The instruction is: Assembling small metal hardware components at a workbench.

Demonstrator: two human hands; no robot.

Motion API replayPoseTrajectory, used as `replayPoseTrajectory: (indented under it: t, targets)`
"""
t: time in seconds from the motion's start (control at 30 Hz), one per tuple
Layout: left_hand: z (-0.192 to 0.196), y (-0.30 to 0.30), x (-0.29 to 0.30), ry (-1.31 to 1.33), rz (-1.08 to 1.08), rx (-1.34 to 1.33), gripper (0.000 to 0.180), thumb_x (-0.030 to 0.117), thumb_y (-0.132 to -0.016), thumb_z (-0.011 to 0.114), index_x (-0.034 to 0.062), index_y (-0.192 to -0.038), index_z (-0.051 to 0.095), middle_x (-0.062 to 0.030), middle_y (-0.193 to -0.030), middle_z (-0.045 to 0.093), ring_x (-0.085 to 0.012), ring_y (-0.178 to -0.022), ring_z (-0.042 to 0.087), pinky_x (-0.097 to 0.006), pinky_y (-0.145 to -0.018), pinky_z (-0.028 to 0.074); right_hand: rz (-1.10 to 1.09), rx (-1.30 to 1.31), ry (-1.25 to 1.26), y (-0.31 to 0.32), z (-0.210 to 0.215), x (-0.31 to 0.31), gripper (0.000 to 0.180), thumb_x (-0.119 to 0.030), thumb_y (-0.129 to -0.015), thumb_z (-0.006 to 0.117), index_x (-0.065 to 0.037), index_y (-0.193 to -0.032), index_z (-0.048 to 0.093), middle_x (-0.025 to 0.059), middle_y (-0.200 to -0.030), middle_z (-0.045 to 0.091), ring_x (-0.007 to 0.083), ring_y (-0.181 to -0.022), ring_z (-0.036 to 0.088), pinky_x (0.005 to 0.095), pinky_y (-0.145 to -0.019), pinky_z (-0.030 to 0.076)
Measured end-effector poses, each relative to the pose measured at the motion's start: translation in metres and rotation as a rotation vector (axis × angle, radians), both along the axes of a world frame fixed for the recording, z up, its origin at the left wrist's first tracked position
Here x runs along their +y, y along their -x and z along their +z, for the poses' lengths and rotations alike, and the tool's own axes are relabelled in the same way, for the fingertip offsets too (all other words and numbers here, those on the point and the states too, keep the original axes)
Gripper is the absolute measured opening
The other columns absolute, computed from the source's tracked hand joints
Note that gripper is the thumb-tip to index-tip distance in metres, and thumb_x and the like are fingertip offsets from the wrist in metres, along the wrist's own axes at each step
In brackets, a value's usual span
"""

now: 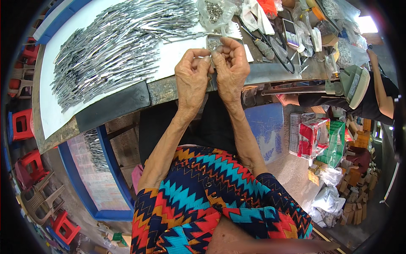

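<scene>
My left hand (pixel 191 76) and my right hand (pixel 231 70) meet over the table's front edge. Thumbs and fingers of both are pinched together, tip to tip, on something too small to make out. Just beyond the fingertips stands a small metal tray (pixel 214 42) with tiny parts in it, partly hidden by my right hand. To the left, a wide heap of thin silvery metal strips (pixel 114 51) covers a white sheet (pixel 169 59). A few strips stick out from the heap toward the tray. Behind the tray lies a clear plastic bag (pixel 216 12) of small metal pieces.
A black cable (pixel 281 63), a phone-like device (pixel 290 31) and plastic bags crowd the table's right side. Below left is a blue-framed tray (pixel 112 169) with more strips. Another person's arm (pixel 382 91) shows at far right, near stacked crates (pixel 313 135) and red stools (pixel 22 124) stand far left.
</scene>
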State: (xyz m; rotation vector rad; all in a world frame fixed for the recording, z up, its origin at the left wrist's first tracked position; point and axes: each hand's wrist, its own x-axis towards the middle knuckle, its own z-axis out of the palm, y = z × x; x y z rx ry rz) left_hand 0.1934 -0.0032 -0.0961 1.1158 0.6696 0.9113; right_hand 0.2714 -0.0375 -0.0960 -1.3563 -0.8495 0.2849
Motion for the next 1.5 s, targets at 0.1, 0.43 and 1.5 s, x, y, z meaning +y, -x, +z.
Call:
replayPoseTrajectory:
  t: [0.1,0.43,1.5]
  targets:
    - [0.002,-0.002,-0.004,-0.005,0.015,0.031,0.011,0.008,-0.086,0.050,-0.0011,-0.092,0.054,0.0003,-0.064,0.055,-0.0020,-0.054,0.047,-0.016,-0.044,0.036,-0.022,-0.033,-0.012,-0.002,0.000,-0.002,0.027,0.005,-0.079,0.052,0.003,-0.105,0.046,0.0027,-0.077,0.050,0.0035,-0.058,0.045,0.0168,-0.047,0.038]
    - [0.001,-0.008,-0.013,0.043,-0.026,-0.033,0.011,0.008,-0.086,0.050,-0.0018,-0.089,0.052,-0.0022,-0.067,0.058,-0.0028,-0.055,0.049,-0.017,-0.045,0.040,-0.111,0.004,-0.033,-0.004,-0.001,-0.001,0.017,0.002,-0.080,0.051,0.003,-0.096,0.054,0.0001,-0.068,0.051,0.0029,-0.057,0.042,0.0174,-0.049,0.034]
    - [-0.002,0.013,0.130,-1.252,-0.003,1.091,0.021,0.005,-0.072,0.061,0.0055,-0.093,0.060,-0.0081,-0.086,0.059,-0.0263,-0.086,0.055,-0.038,-0.074,0.046,0.000,-0.257,0.373,-0.046,0.002,-0.021,0.018,-0.007,-0.079,0.052,0.001,-0.094,0.057,0.0076,-0.063,0.053,0.0137,-0.056,0.050,0.0281,-0.055,0.041]
